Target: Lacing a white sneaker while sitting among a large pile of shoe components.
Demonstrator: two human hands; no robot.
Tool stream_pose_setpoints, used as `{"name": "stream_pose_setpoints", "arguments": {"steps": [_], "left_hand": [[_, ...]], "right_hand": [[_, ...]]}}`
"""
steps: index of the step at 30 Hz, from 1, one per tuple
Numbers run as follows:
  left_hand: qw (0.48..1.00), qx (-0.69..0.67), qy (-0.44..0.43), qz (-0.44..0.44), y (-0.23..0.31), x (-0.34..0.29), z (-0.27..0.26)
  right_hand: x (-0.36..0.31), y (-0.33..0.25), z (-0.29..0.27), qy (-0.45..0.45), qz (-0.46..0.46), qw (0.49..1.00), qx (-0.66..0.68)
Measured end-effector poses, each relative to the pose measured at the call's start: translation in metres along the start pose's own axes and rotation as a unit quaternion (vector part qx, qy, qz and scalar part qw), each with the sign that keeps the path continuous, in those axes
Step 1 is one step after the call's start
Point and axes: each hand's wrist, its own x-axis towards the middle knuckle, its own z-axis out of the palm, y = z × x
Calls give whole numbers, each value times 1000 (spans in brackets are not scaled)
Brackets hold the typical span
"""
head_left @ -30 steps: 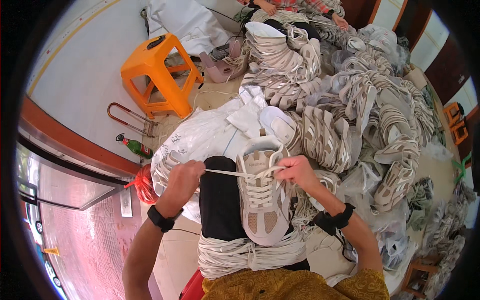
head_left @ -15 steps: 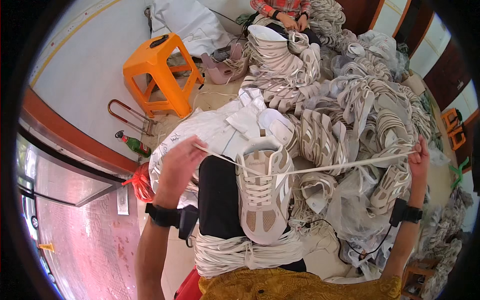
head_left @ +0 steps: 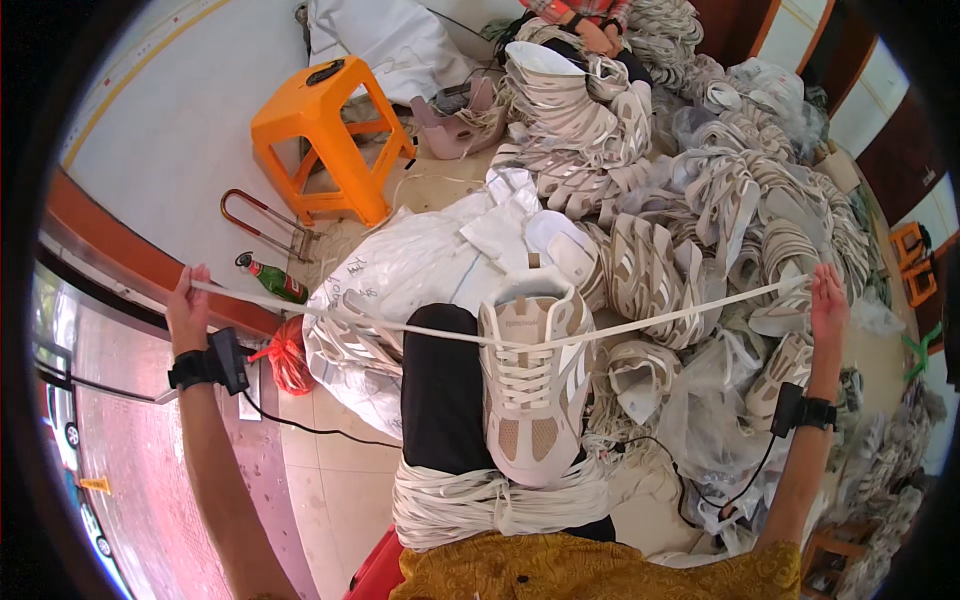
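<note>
A beige and white shoe upper rests on my lap between my arms, its toe pointing toward me. A pale flat shoelace is threaded through its eyelets, and both loose ends are drawn out sideways in taut lines. My left hand grips one end far to the left, fingers pinched together. My right hand pinches the other end at the right. Across my thighs, just below the toe, lies a thick bundle of cream laces.
Stacks of similar shoe uppers spread ahead and to the right, with clear plastic bags among them. A white sack lies ahead-left. Beyond are an orange stool, a green bottle and a red bag. Another person's hands show at the far end.
My left hand has swung far out to the left, pulling its lace end longer. My right hand stays at the right with its end. The view has shifted slightly.
</note>
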Motion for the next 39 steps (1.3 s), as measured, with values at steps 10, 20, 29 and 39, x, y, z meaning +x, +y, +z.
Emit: {"name": "stream_pose_setpoints", "arguments": {"steps": [10, 20, 29, 39], "left_hand": [[950, 297, 29, 92, -55, 20, -103], [964, -40, -208, -162, 31, -149, 239], [937, 161, -292, 106, 45, -220, 290], [919, 220, -264, 195, 37, -228, 294]], "right_hand": [[6, 26, 10, 25, -72, 996, -51], [-136, 120, 298, -449, -78, 803, -384], [-184, 159, 334, -503, -232, 708, -438], [-186, 161, 331, -481, -212, 762, -378]]}}
